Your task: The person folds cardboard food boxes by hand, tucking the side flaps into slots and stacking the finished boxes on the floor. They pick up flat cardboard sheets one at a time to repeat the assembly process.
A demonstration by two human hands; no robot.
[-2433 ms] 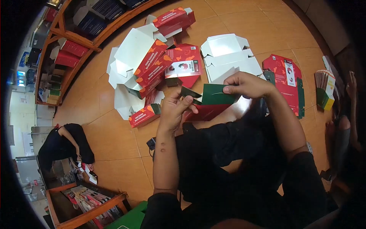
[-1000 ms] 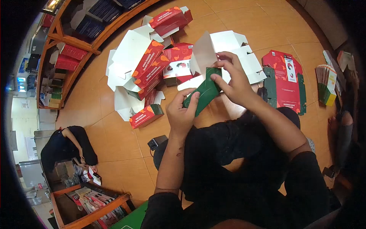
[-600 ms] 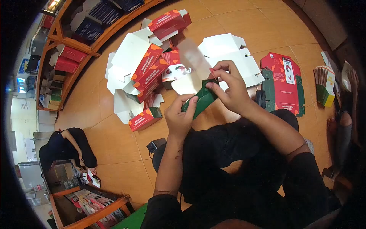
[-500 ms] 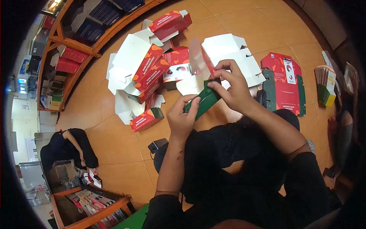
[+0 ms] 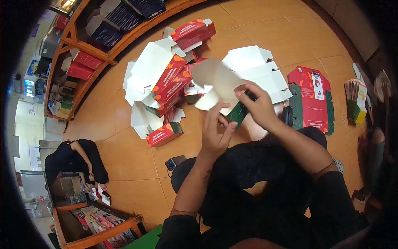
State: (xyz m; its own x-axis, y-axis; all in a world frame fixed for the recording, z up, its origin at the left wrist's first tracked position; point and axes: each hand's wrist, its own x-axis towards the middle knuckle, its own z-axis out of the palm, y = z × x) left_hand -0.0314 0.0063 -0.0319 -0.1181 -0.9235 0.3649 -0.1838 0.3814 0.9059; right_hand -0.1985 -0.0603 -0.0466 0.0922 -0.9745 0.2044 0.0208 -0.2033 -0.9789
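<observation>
1. Far left, lower part of the frame: I have another person in dark clothing (image 5: 78, 162) bent low over the floor, well apart from the hands I am following
2. Left of centre, upper half: a loose pile of red cartons (image 5: 170, 79), white insides showing, lying just beyond the raised work
3. Centre of the frame: the carton in hand (image 5: 217, 74), white flap up and a green panel (image 5: 238, 113) below it; I judge it light and springy, stiff along its creases but easily bent or dented at the flaps, its printed face perhaps a little slick; I would take hold near a fold, not by the loose flap
4. Centre: the left hand (image 5: 217, 128) is half open, thumb parted from the bent fingers, at the carton's near left side; I cannot tell how firmly it touches
5. Right of centre: the right hand (image 5: 259, 106) pinches the carton's upper right edge between thumb and fingertips; blur hides the exact contact from me
6. Behind it, upper right of centre: white opened-out card (image 5: 253, 70) on the floor
7. Right of the frame: a red-and-green carton (image 5: 311, 110) lying flat
</observation>
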